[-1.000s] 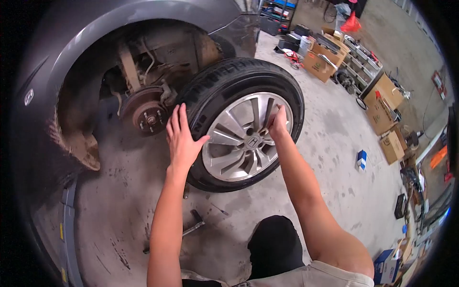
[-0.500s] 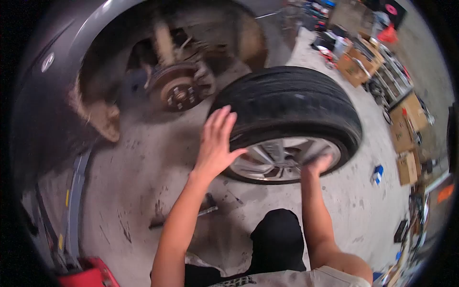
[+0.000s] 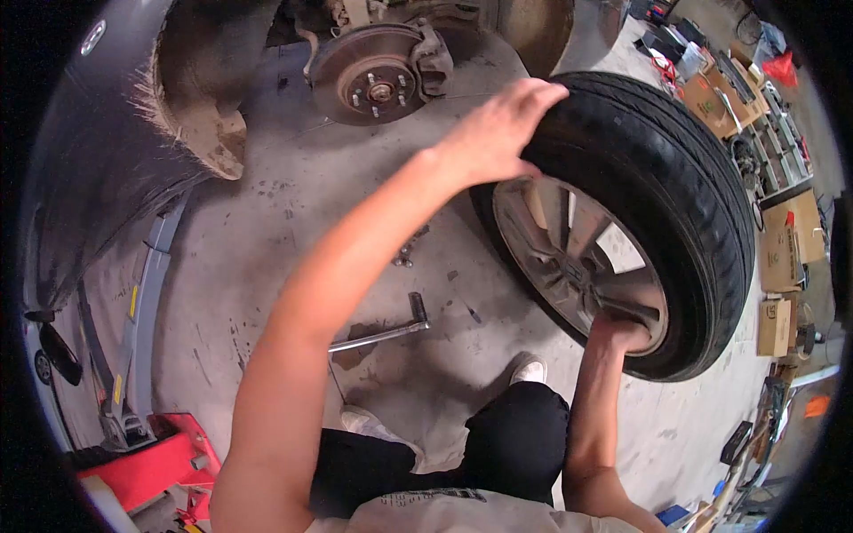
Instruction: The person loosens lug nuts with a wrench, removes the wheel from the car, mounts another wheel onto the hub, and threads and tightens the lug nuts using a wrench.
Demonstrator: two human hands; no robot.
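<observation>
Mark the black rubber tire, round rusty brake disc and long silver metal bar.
Black rubber tire [image 3: 686,173]: head view, on the tread.
Round rusty brake disc [image 3: 380,92]: head view, on the studded centre.
Long silver metal bar [image 3: 379,338]: head view, on the shaft.

Right grip [image 3: 622,335]: fingers hidden within the wheel [image 3: 662,204]; closure cannot be determined. Left grip [image 3: 502,133]: fingers blurred; contact with the tyre [image 3: 653,147] indeterminate. Left forearm [image 3: 351,253]: conceals the left end of the metal bar [image 3: 382,336]. Small items [image 3: 404,256] beside this forearm: too small to identify. Car [image 3: 107,151], left: cut off above. Red equipment [image 3: 147,462], near left: cut off by the near edge. Shirt lettering [image 3: 435,497]: illegible.
</observation>
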